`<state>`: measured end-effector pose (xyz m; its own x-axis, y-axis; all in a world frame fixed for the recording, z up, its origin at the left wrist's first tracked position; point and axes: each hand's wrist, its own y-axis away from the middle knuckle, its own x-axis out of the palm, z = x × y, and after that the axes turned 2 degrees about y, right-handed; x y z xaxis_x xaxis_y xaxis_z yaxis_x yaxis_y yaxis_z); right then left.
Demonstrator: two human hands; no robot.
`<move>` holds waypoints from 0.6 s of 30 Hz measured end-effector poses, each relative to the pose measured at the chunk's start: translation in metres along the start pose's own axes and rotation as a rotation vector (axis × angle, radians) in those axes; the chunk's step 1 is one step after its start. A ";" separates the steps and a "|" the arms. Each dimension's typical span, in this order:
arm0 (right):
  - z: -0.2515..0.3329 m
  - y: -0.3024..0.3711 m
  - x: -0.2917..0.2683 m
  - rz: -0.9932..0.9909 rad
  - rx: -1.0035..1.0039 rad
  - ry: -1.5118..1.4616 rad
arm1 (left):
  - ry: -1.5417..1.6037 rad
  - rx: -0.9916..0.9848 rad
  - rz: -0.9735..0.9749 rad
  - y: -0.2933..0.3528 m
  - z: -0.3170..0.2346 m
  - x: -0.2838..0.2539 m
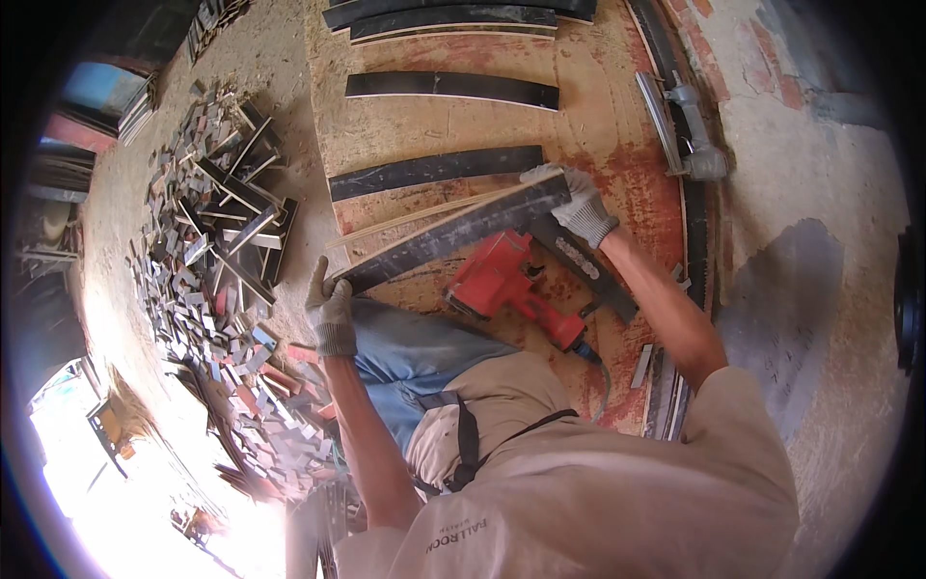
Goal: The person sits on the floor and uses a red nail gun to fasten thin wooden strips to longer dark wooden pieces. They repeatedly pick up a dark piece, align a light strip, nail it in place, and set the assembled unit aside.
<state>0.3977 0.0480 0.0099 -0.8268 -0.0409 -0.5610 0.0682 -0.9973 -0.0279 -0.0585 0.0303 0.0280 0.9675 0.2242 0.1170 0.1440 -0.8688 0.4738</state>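
A long black-faced plywood strip (453, 233) slants across in front of me, its right end higher in the picture than its left. My right hand (582, 206), in a pale knit glove, is closed round the right end. At the other end is my gloved left hand (332, 311), its thumb side against the strip and one finger pointing up. Just below the strip, a red air nailer (497, 275) with a hose lies on the wooden board (598, 125). A dark strip (584, 265) lies partly under my right wrist, beside the nailer.
More black curved strips (451, 89) lie spaced out on the board, with a stack (453, 19) at the far edge. On the left floor is a heap of wood offcuts (227, 251). A grey metal clamp-like fitting (702, 145) sits along the board's right edge, near a wall.
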 end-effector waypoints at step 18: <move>0.018 0.032 0.028 -0.373 0.648 -0.407 | -0.224 0.042 -0.118 -0.042 0.001 0.012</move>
<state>0.3661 0.0143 0.0084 -0.8765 0.4025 -0.2642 -0.4792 -0.7828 0.3971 -0.0525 0.0689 0.0084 0.9648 0.2255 -0.1351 0.2623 -0.8614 0.4351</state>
